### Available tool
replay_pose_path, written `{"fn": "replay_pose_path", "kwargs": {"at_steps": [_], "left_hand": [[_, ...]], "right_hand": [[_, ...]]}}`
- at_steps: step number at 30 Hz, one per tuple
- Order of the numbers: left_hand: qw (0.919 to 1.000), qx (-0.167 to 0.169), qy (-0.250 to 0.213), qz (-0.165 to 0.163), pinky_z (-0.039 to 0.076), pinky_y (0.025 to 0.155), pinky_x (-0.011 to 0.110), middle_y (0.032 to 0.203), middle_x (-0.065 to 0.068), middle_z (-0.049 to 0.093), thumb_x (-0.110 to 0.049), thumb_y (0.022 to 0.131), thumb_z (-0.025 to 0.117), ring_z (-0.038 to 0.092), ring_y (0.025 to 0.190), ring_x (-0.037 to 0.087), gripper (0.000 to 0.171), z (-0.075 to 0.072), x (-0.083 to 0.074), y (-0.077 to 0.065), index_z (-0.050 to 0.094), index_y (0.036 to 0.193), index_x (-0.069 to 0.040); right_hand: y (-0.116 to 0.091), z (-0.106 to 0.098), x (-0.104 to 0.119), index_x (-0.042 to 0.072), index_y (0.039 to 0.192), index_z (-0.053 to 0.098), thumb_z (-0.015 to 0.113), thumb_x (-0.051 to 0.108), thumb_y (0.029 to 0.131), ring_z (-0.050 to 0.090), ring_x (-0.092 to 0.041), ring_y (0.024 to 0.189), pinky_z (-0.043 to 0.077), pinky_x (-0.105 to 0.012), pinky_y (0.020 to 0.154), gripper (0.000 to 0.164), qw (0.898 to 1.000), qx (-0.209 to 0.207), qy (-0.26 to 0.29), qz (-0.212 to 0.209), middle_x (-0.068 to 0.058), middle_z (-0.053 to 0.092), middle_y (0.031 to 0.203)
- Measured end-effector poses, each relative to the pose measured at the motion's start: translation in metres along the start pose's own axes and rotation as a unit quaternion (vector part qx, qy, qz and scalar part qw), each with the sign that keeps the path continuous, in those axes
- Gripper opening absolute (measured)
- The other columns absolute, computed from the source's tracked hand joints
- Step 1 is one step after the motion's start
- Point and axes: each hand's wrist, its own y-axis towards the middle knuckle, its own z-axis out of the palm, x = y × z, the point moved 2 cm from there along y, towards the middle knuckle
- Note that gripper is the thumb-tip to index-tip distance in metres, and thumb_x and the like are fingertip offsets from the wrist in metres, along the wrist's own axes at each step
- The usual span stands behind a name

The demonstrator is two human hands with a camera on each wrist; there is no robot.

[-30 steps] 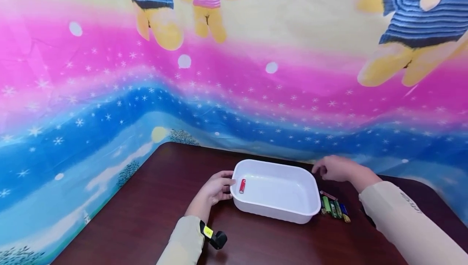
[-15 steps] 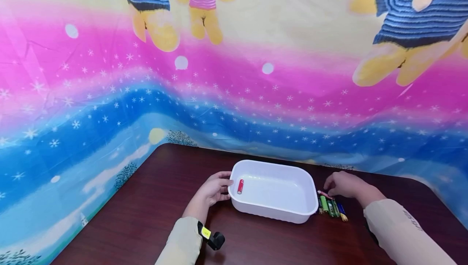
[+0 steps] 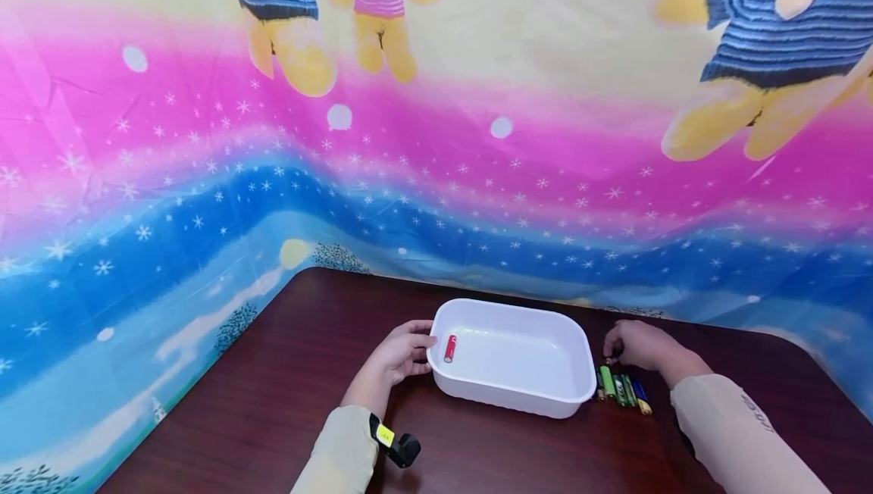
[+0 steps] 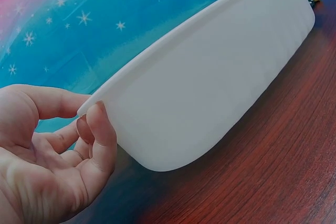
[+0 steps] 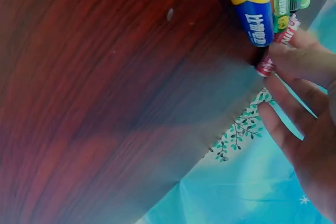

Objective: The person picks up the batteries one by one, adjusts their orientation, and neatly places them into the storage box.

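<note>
My left hand (image 3: 405,350) grips the left end of a white plastic basin (image 3: 514,395), its thumb and fingers on either side of the rim in the left wrist view. Inside the basin lies one red battery (image 3: 450,348). Just beyond the basin's right end, my right hand (image 3: 644,344) pinches another red battery (image 5: 265,66) between thumb and fingers, which partly cover it. Whether that battery touches the table, I cannot tell. Close in front of these fingertips, green batteries (image 3: 608,382) and a blue and yellow battery (image 3: 642,397) lie side by side.
Everything stands on a dark reddish-brown table (image 3: 286,373). A printed cloth (image 3: 409,191) with bears and snowflakes hangs behind its back edge. A black wrist camera (image 3: 407,448) is strapped to the left forearm.
My right hand has come down and forward from beside the basin's far right corner to the batteries and now pinches the red one. The left hand stays on the basin's rim.
</note>
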Motion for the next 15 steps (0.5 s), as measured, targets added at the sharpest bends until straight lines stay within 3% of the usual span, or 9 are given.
{"fn": "replay_pose_path", "kwargs": {"at_steps": [4, 7, 9, 15], "left_hand": [[1.0000, -0.001, 0.001, -0.001, 0.049, 0.054, 0.025, 0.107, 0.020, 0.056, -0.004, 0.089, 0.055, 0.054, 0.068, 0.014, 0.046, -0.0006, -0.0007, -0.0003, 0.041, 0.132, -0.001], [1.0000, -0.005, 0.000, 0.001, 0.048, 0.053, 0.024, 0.106, 0.020, 0.057, -0.004, 0.089, 0.055, 0.054, 0.068, 0.014, 0.045, -0.0015, -0.0010, -0.0001, 0.041, 0.132, -0.001], [1.0000, -0.004, -0.001, 0.002, 0.048, 0.053, 0.024, 0.106, 0.019, 0.057, -0.003, 0.089, 0.055, 0.054, 0.068, 0.014, 0.045, -0.0016, -0.0014, -0.0004, 0.041, 0.131, -0.001], [1.0000, 0.000, -0.003, 0.003, 0.049, 0.053, 0.024, 0.104, 0.019, 0.058, -0.003, 0.088, 0.055, 0.054, 0.066, 0.014, 0.046, -0.0005, -0.0017, -0.0004, 0.041, 0.132, 0.000]], "right_hand": [[0.0005, -0.0014, -0.0034, 0.000, 0.095, 0.067, 0.065, 0.005, 0.079, 0.058, -0.030, 0.084, 0.050, -0.045, 0.071, 0.018, 0.999, -0.009, 0.028, 0.036, -0.009, 0.062, 0.088], [0.0013, -0.0031, -0.0033, -0.010, 0.103, 0.061, 0.068, 0.034, 0.081, 0.059, -0.035, 0.087, 0.049, -0.050, 0.074, 0.051, 0.995, 0.001, 0.043, 0.087, -0.015, 0.065, 0.090], [0.0018, -0.0037, -0.0021, -0.011, 0.101, 0.062, 0.070, 0.045, 0.077, 0.060, -0.033, 0.082, 0.050, -0.048, 0.070, 0.061, 0.993, 0.012, 0.041, 0.112, -0.014, 0.065, 0.086], [0.0013, -0.0048, 0.0014, 0.000, 0.080, 0.066, 0.074, 0.032, 0.076, 0.052, -0.019, 0.062, 0.047, -0.038, 0.057, 0.032, 0.991, 0.021, 0.020, 0.132, -0.004, 0.060, 0.068]]}}
